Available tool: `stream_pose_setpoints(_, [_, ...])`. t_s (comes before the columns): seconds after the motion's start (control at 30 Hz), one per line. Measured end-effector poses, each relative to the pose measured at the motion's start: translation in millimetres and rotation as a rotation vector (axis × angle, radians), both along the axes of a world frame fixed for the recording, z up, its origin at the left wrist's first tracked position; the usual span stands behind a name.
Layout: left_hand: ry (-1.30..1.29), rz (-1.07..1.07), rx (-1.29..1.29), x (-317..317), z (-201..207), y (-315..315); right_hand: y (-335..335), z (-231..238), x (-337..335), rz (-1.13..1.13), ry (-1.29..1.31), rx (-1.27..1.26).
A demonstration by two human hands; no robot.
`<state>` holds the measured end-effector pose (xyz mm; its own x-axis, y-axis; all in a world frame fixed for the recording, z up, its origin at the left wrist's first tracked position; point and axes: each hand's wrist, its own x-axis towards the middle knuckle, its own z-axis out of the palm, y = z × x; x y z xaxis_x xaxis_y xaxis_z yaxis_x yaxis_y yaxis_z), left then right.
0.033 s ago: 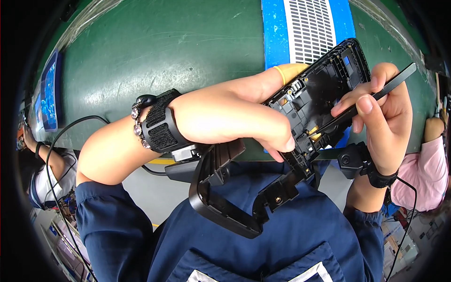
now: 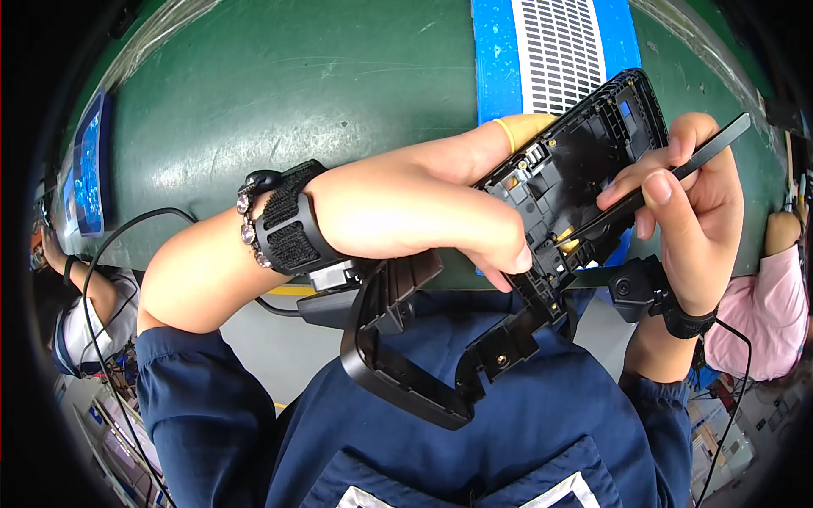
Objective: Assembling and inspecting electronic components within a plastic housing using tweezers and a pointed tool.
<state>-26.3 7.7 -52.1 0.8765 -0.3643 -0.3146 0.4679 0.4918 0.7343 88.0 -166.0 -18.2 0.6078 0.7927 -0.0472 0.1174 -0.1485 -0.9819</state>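
Observation:
My left hand grips a black plastic housing by its near left edge, the thumb on its inner side. A yellow finger cot covers a finger behind it. The housing is tilted, its ribbed inside with small brass inserts facing up. A curved black plastic arm extends from its lower end toward my body. In my right hand are black tweezers, pinched between thumb and fingers. Their tips point into the housing beside a small yellow piece; whether they hold it I cannot tell.
Beneath my hands is a green table with a blue board carrying a white sheet of dark marks. A blue tray stands far left. Cables run from both wrist straps. Other people sit left and right, one in a pink sleeve.

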Motion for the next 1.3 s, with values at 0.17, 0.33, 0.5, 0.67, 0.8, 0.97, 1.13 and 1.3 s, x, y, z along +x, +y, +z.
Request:
stream_pose_setpoints(0.17, [-0.021,0.009,0.012,0,2,-2,-2,2,1,0.004,-0.017,-0.001])
stream_pose_setpoints(0.33, [0.006,0.004,0.005,1,0,0,-1,-2,1,-0.004,-0.022,-0.002])
stream_pose_setpoints(0.5, [0.004,-0.002,0.007,-2,2,-3,-2,0,-3,-0.007,-0.02,-0.019])
stream_pose_setpoints(0.67, [0.024,-0.022,0.066,0,6,-1,-5,0,-6,-0.025,-0.098,-0.018])
stream_pose_setpoints(0.8, [0.13,-0.057,-0.046,4,12,2,-8,8,5,-0.11,-0.241,0.007])
stream_pose_setpoints(0.97, [0.021,-0.031,-0.122,1,9,6,-14,16,45,-0.151,0.077,0.203])
stream_pose_setpoints(1.13, [0.042,0.115,-0.151,3,21,15,-5,-2,117,-0.172,0.632,0.427])
stream_pose_setpoints(1.3, [-0.132,0.353,0.115,31,61,57,-12,-30,152,-0.325,0.769,0.496])
